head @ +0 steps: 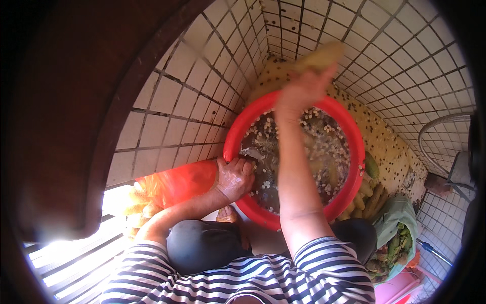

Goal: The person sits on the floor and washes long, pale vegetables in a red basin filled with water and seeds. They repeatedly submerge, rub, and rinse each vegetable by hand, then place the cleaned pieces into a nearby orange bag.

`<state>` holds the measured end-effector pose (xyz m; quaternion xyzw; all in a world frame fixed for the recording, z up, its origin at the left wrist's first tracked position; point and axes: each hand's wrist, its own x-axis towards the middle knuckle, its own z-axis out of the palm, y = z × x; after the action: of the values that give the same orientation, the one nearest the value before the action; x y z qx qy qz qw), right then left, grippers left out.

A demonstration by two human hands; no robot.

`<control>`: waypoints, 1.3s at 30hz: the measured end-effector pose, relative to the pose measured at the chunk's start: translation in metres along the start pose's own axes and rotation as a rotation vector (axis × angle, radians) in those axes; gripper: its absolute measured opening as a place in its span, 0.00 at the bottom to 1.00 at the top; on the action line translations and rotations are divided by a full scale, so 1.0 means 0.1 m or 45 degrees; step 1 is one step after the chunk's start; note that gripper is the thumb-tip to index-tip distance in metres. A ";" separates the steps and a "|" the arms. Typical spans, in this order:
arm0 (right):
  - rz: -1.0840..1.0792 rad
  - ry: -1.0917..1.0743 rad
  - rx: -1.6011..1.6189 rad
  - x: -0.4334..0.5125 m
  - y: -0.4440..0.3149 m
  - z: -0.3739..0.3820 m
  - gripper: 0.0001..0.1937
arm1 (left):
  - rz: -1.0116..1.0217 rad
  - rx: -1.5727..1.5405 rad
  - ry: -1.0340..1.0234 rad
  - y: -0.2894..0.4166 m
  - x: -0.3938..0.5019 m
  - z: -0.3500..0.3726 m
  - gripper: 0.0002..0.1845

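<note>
A large red plastic basin (358, 138) sits before me, holding murky water with many pale and dark seed-like bits and some long vegetables under the surface. My left hand (236, 178), wet, rests curled at the basin's left rim; whether it holds something inside the rim is hidden. My right hand (305, 89) is stretched over the far rim, blurred by motion. A long yellowish vegetable (321, 57) is at its fingers, seemingly held, above the corner beyond the basin.
Tiled walls (383, 53) meet behind the basin. On the right lie several brownish-yellow vegetables (374, 199), a green one (371, 165) and a pale green bag (398, 212) of plant scraps. An orange-red bag (182, 182) lies left, by a step-like slatted area. Dark specks dot the yellow surface (383, 136).
</note>
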<state>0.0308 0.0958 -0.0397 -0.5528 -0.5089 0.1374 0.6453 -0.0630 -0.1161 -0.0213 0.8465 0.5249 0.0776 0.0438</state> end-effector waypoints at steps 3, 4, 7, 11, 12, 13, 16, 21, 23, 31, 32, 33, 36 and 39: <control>0.027 -0.554 -0.166 0.12 -0.20 -0.16 0.08 | 0.008 -0.049 0.004 0.01 0.00 -0.02 0.15; 0.044 -0.649 -0.058 0.24 -0.24 -0.25 0.07 | -0.015 -0.045 0.008 0.00 0.00 -0.02 0.15; 0.338 0.098 0.349 0.42 -0.39 -0.44 0.06 | -0.021 -0.063 0.016 0.00 0.01 -0.02 0.16; 0.185 -0.242 -0.160 0.28 -0.40 -0.25 0.16 | 0.011 -0.018 0.032 -0.01 0.04 -0.02 0.15; 0.029 -0.443 -0.330 0.16 -0.40 -0.16 0.21 | 0.011 -0.017 0.023 -0.01 0.04 -0.02 0.14; 0.291 -0.711 -0.014 0.12 -0.38 -0.11 0.24 | 0.049 -0.009 0.069 -0.02 0.05 -0.02 0.14; 1.262 -0.507 0.943 -0.05 -0.12 -0.04 0.31 | 0.063 -0.086 0.127 -0.02 0.03 0.01 0.14; 1.425 -0.533 1.156 -0.02 0.15 0.04 0.32 | -0.011 -0.049 0.035 -0.01 0.00 0.04 0.15; 1.414 -0.484 1.126 0.10 0.03 -0.02 0.32 | -0.031 -0.050 0.008 -0.01 -0.01 0.03 0.15; 0.535 0.401 0.971 0.54 -0.79 -0.79 0.29 | -0.025 -0.082 0.008 0.00 -0.01 0.01 0.15; 0.417 0.410 0.777 0.47 -0.75 -0.69 0.29 | -0.020 -0.078 0.004 -0.01 0.00 0.01 0.15; 0.274 0.504 0.497 0.44 -0.78 -0.68 0.29 | -0.017 -0.076 0.000 -0.01 0.00 0.01 0.15; 0.287 0.108 0.301 0.24 -0.61 -0.41 0.29 | 0.011 -0.085 0.014 -0.01 -0.01 0.00 0.15; 0.259 -0.033 0.185 0.13 -0.43 -0.24 0.31 | 0.009 -0.100 0.056 -0.02 0.01 0.01 0.15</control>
<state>0.0389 0.0762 0.0068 -0.5516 -0.4475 0.2457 0.6596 -0.0642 -0.1143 -0.0225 0.8440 0.5194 0.1168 0.0653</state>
